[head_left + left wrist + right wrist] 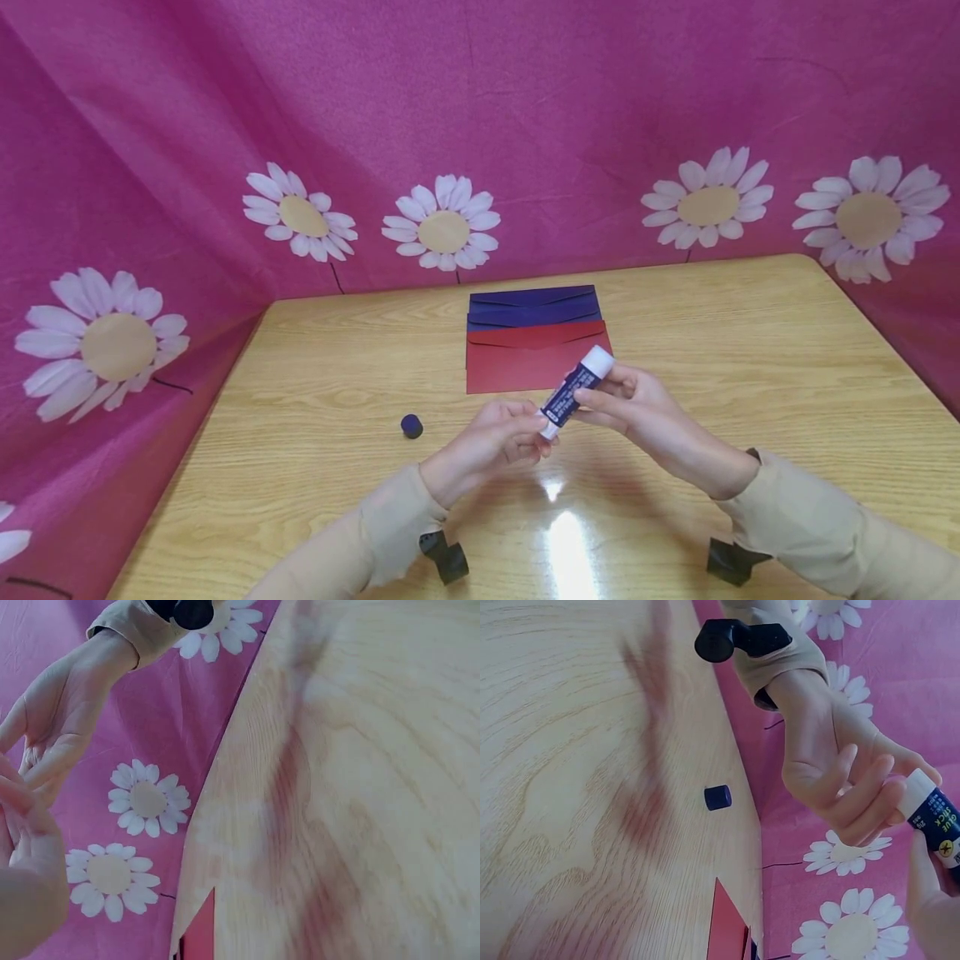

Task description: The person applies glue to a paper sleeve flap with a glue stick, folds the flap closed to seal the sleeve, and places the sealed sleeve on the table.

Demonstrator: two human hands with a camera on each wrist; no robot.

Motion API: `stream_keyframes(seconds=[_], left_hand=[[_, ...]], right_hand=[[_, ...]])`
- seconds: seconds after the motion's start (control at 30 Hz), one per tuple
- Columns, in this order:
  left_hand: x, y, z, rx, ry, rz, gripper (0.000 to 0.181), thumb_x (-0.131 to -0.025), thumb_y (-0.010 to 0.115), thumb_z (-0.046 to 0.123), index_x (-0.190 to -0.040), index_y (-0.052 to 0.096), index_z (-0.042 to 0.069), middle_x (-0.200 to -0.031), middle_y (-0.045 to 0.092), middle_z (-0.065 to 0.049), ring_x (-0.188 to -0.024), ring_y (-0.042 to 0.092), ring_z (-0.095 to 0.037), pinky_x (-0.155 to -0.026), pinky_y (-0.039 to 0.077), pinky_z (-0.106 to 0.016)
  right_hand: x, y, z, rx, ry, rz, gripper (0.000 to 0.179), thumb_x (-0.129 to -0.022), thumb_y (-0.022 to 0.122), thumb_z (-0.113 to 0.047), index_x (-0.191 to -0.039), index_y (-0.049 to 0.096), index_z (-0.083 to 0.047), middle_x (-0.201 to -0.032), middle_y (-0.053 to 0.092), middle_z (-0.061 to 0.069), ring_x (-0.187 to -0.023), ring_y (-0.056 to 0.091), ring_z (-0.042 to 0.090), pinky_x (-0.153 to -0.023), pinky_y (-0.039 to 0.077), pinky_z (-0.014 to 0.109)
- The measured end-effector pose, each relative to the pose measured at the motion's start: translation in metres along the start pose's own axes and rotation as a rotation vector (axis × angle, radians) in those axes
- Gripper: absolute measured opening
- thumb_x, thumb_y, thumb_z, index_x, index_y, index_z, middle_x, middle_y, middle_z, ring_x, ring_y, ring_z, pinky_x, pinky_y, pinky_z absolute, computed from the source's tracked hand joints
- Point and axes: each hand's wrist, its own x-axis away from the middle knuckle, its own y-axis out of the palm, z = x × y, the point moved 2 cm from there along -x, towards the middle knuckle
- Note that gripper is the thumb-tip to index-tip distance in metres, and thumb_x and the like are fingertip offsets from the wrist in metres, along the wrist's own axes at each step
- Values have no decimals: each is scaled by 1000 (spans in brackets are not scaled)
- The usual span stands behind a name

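Observation:
A glue stick (572, 392) with a dark blue label and white ends is held at a slant above the table, its upper end tilted to the right. My left hand (491, 440) pinches the white lower end between thumb and fingers. Around the labelled barrel, the thumb and fingers of my right hand (652, 421) grip from the other side. The right wrist view shows "GLUE STICK" on the label (939, 829). A dark blue cap (411, 426) sits on the table, left of both hands. The left wrist view shows both hands but not the glue stick.
Behind the hands, a red envelope (517, 371) overlaps blue envelopes (525, 315) on the wooden table (322, 367). A pink curtain (562, 100) with white flowers hangs along the table's back and sides. Black wrist cameras (450, 560) sit below the cuffs.

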Motion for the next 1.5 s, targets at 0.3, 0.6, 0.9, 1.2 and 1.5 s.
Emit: stream_keyframes(seconds=[0.3,0.6,0.9,1.2,1.5], left_hand=[[1,-2,-1,21,-60,-32,10,-86,50,16,-90,57,9,-79,62,3,-66,54,-7,-60,42,-19],[6,-1,12,-375,145,224,26,-85,58,14,-105,55,-4,-96,62,-11,-77,60,-13,-70,50,-29],[18,17,22,-1323,953,399,28,-72,71,17,-91,56,3,-83,61,-4,-74,58,-13,-65,47,-17],[16,23,15,-1644,1212,528,36,-68,75,27,-85,53,4,-72,59,-1,-59,53,-9,-51,43,-14],[13,22,10,-1577,1191,488,32,-65,75,14,-80,50,3,-64,54,1,-52,46,-7,-48,36,-9]], right_hand=[[1,-1,0,-7,25,27,45,-85,57,-6,-117,36,19,-97,61,7,-92,60,14,-84,46,30],[4,-3,0,14,96,109,42,-84,59,-8,-115,41,15,-97,61,6,-90,59,11,-84,46,28],[1,-3,1,-26,94,128,48,-84,59,-9,-118,36,18,-101,57,7,-94,58,11,-86,44,30],[0,-2,4,-88,93,80,31,-86,56,-9,-110,46,9,-100,58,6,-95,59,14,-87,44,32],[1,0,6,-64,121,76,42,-86,57,-11,-116,40,14,-103,58,7,-97,58,15,-88,43,31]])
